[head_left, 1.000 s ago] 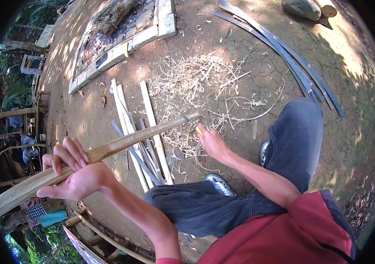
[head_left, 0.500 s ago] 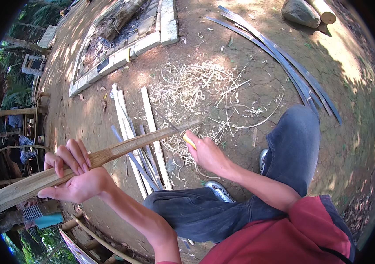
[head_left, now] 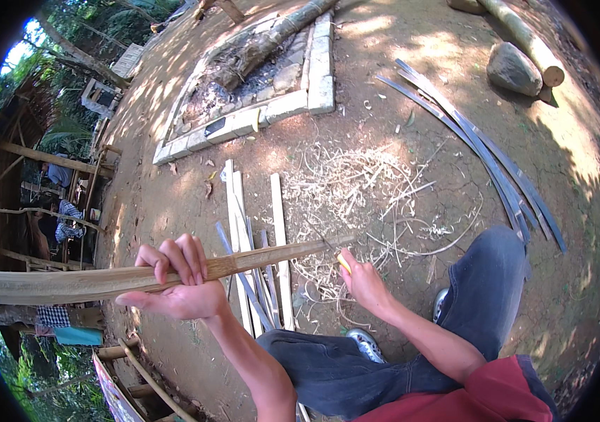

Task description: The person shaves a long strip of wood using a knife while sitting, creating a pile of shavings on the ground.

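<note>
A long split bamboo piece extends from the left rim of the picture to its narrow tip near the middle. My left hand is wrapped around it, palm below and fingers curled over the top. My right hand grips a knife by its yellow handle, close to the tip. The thin dark blade slants up and left across the bamboo's end; whether it cuts in there, I cannot tell. Under the bamboo, pale split strips lie on the ground beside my left knee.
Pale shavings are heaped on the dirt ahead. Long dark bamboo strips lie to the right, with a rock and a log beyond. A stone-edged fire pit is at the back. People are under a shelter at left.
The view has shifted, so the surroundings appear farther right and lower. The bamboo now lies closer to level, both hands keeping their grips. The knife is still at its tip.
</note>
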`<state>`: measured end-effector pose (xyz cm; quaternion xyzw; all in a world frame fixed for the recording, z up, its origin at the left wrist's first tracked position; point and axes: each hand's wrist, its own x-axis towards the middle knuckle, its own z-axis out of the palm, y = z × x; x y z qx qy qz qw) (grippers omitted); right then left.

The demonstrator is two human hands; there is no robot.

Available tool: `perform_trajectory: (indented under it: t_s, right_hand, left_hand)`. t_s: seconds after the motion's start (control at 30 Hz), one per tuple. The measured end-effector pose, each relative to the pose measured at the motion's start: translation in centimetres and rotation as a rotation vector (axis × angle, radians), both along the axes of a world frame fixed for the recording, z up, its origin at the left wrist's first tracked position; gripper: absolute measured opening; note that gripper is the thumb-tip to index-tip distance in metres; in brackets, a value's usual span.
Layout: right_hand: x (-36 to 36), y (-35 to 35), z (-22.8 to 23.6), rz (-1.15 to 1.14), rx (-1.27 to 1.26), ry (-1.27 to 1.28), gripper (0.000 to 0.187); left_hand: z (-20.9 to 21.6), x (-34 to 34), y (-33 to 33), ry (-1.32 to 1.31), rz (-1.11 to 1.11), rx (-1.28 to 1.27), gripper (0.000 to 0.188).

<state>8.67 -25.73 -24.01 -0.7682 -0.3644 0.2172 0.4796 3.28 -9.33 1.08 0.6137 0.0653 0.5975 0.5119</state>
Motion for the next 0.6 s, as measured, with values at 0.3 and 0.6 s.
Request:
perform_trajectory:
  t_s: [0.3, 0.6]
  right_hand:
    - [0.5, -0.3, 0.4, -0.007, -0.047, 0.065, 0.029]
    - [-0.7, 0.3, 4.5, 0.049, 0.032, -0.004, 0.04]
  left_hand:
    - [-0.8, -0.1, 0.6, -0.063, 0.058, -0.035, 0.061]
    - [-0.9, -0.8, 0.9, -0.106, 0.174, -0.103, 0.061]
